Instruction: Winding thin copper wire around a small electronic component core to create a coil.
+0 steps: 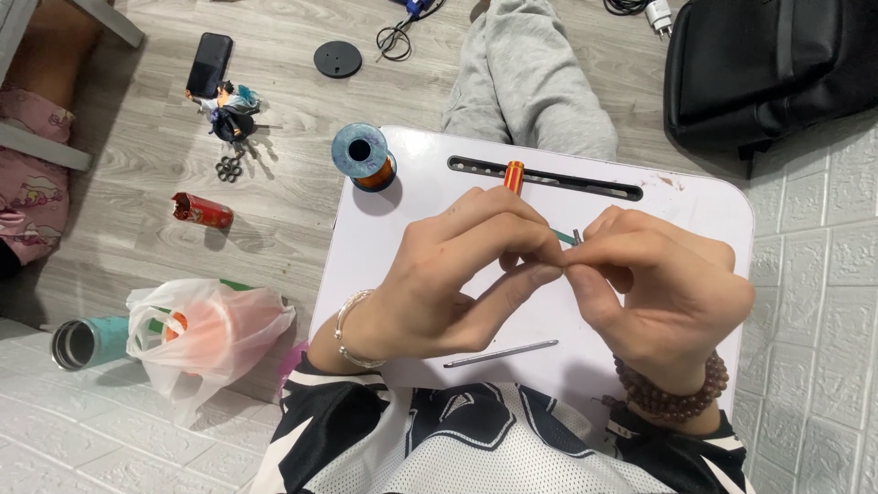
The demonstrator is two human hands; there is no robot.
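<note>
Green-tipped small part [568, 237] sits pinched between both sets of fingertips, held over the white lap tray [402, 229]; mostly hidden, so I can't identify it. Risk as I judge it: the pinch is slight, and a slip would drop the piece onto the tray or off its edge to the floor. Left hand [457, 274] curls inward, thumb against forefinger; right hand [663, 284] mirrors it, knuckles up. Thin metal rod [501, 353] lies loose beneath, copper wire spool [364, 155] at the tray corner.
</note>
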